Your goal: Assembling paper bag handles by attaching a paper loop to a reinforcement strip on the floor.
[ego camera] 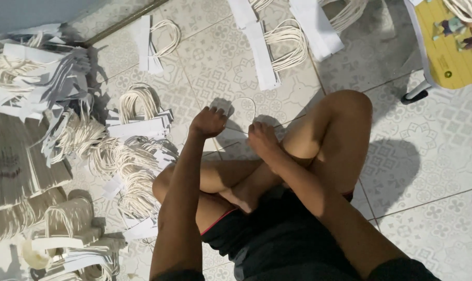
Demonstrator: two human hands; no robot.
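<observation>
Both hands down at twelve o'clock, left hand (208, 122) fisted and right hand (262, 138) curled, pinching a white paper strip (230, 134) with cord loop (249, 106) flat on floor tiles (402, 156); likely pressing handle; firm pressure needed next.

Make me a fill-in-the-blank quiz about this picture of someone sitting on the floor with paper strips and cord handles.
1. Both hands, left hand and right hand, press a white strip with a looped cord down on the tiled ____.
2. The person sits with legs ____.
3. The big heap of corded strips lies on the person's ____ side.
4. The small table at upper right has a ____ top.

Missing words: floor; crossed; left; yellow
</observation>
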